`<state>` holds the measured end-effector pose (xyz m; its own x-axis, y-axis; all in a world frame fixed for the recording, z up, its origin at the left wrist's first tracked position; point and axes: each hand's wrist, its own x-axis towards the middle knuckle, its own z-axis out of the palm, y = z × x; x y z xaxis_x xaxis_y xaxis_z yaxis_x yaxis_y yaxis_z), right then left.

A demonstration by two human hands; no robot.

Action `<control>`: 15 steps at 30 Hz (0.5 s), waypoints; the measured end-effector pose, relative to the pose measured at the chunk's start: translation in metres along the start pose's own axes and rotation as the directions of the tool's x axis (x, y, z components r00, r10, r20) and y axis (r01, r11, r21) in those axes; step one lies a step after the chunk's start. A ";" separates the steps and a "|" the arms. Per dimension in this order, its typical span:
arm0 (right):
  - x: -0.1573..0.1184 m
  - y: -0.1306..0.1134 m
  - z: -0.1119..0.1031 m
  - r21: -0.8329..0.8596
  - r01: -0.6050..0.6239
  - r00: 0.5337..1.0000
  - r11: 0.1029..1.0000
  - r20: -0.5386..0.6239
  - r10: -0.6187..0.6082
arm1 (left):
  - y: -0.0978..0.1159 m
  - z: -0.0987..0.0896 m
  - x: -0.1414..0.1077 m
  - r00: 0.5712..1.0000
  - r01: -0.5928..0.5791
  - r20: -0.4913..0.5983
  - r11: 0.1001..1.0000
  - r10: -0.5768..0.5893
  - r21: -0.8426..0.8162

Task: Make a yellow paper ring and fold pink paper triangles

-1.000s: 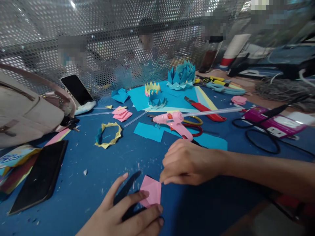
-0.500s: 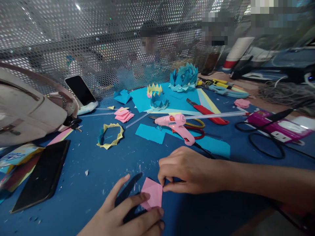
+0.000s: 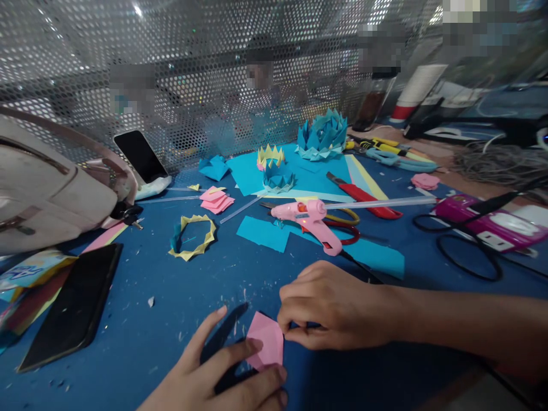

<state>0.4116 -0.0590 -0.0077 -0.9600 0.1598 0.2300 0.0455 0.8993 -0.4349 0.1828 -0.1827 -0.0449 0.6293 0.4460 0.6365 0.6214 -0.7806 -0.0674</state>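
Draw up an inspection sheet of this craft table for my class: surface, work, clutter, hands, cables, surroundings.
Surface: blue table, specked with small scraps.
Work: pink paper under the left hand; yellow-and-blue ring and glue gun lie beyond.
Clutter: bag and black tablet at left.
Hands: left spread on the paper; right hand curled at its right edge, grip unclear.
Cables: gun cord runs behind the right hand; black cord crosses the purple box.
Surroundings: perforated screen; blurred people beyond.

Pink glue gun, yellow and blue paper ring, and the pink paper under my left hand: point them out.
Glue gun (image 3: 311, 213): head view, its body.
Paper ring (image 3: 193, 252): head view, yellow near edge.
Pink paper (image 3: 270, 335): head view, uncovered middle.
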 end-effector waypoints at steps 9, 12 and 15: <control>0.002 0.000 -0.001 -0.078 -0.069 0.996 0.995 -0.066 0.064 | 0.001 0.001 0.000 1.000 0.010 -0.001 1.000 -0.010 -0.013; 0.003 -0.001 -0.005 -0.075 -0.090 0.988 0.993 -0.135 0.079 | 0.000 0.000 -0.001 1.000 0.001 0.008 1.000 -0.001 -0.009; 0.001 -0.001 -0.008 0.039 -0.007 0.968 0.999 -0.249 0.017 | -0.001 -0.001 -0.003 0.999 -0.020 0.035 1.000 0.020 -0.005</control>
<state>0.4125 -0.0563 -0.0002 -0.8602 0.2710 0.4319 0.0416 0.8816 -0.4702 0.1797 -0.1833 -0.0454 0.6579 0.4453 0.6073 0.6063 -0.7916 -0.0764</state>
